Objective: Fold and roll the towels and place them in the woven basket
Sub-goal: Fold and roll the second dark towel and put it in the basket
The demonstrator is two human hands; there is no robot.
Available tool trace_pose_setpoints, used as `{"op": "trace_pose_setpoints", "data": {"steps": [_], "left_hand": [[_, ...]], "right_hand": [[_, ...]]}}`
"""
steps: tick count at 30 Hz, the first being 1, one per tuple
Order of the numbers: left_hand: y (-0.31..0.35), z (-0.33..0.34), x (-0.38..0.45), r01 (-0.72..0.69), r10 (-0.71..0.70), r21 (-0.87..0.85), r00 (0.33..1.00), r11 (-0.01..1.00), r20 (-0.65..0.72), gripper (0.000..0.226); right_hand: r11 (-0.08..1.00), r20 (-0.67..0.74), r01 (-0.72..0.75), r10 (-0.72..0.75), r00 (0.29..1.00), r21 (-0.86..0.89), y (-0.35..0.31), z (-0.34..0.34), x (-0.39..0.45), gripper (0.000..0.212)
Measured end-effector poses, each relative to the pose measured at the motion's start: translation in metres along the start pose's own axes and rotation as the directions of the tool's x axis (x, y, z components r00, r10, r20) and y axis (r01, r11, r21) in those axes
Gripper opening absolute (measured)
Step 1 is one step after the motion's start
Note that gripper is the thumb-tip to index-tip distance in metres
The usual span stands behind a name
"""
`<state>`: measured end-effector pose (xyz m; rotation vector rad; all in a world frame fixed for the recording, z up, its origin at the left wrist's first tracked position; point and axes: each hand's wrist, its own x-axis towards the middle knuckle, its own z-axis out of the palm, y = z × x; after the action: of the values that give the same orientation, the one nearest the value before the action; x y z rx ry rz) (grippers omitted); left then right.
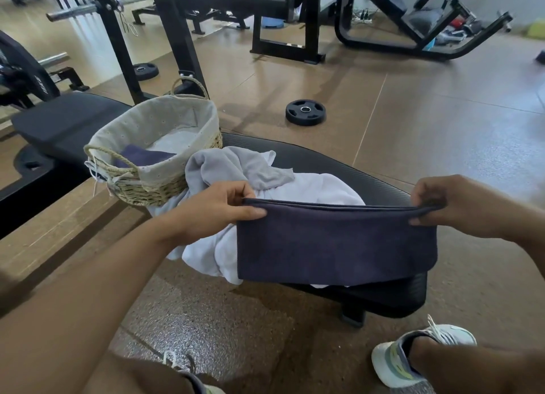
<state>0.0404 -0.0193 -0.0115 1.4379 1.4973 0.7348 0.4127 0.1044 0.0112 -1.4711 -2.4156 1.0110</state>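
Observation:
A dark navy towel (333,243), folded double, hangs in front of me above the black bench (368,184). My left hand (218,208) pinches its top left corner and my right hand (451,205) pinches its top right corner, holding the upper edge taut. Behind it a white towel (309,190) and a grey towel (236,165) lie crumpled on the bench. The woven basket (153,187), lined with pale cloth, stands at the bench's left end. Inside it lies another navy towel (141,156).
A black weight plate (305,112) lies on the brown floor beyond the bench, a smaller one (145,70) further left. Black gym machine frames (283,48) stand at the back. My shoes (413,355) are on the floor below the bench.

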Motion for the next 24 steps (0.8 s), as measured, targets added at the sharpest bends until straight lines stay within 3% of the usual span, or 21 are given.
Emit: {"op": "trace_pose_setpoints", "data": {"steps": [4, 10, 12, 15, 18, 20, 24], "left_hand": [[0.005, 0.009, -0.002, 0.001, -0.025, -0.182, 0.991, 0.983, -0.133, 0.020], [0.021, 0.030, -0.004, -0.042, -0.085, -0.377, 0.945, 0.925, -0.316, 0.024], [0.026, 0.040, -0.006, -0.044, -0.093, -0.382, 0.938, 0.923, -0.334, 0.025], [0.036, 0.058, -0.013, -0.066, -0.052, -0.322, 0.938, 0.944, -0.344, 0.024], [0.045, 0.070, -0.020, -0.080, -0.030, -0.336, 0.950, 0.938, -0.310, 0.018], [0.046, 0.074, -0.022, -0.065, -0.039, -0.377, 0.964, 0.924, -0.263, 0.011], [0.044, 0.074, -0.022, -0.013, -0.093, -0.455, 0.973, 0.890, -0.210, 0.002]], "right_hand": [[0.999, 0.012, -0.021, 0.021, 1.000, 0.047, -0.006, 0.001, -0.003, 0.027], [0.947, -0.077, -0.101, 0.081, 0.994, -0.306, -0.011, 0.009, 0.000, 0.037], [0.960, -0.185, -0.007, -0.047, 0.982, -0.279, -0.031, 0.021, -0.003, 0.035], [0.944, -0.335, 0.300, -0.330, 0.882, -0.139, -0.074, 0.052, -0.012, 0.025], [0.855, -0.304, 0.458, -0.515, 0.802, -0.241, -0.100, 0.081, -0.021, 0.028], [0.836, -0.295, 0.462, -0.541, 0.788, -0.297, -0.103, 0.090, -0.023, 0.028], [0.871, -0.345, 0.425, -0.489, 0.801, -0.248, -0.096, 0.095, -0.019, 0.025]]}}
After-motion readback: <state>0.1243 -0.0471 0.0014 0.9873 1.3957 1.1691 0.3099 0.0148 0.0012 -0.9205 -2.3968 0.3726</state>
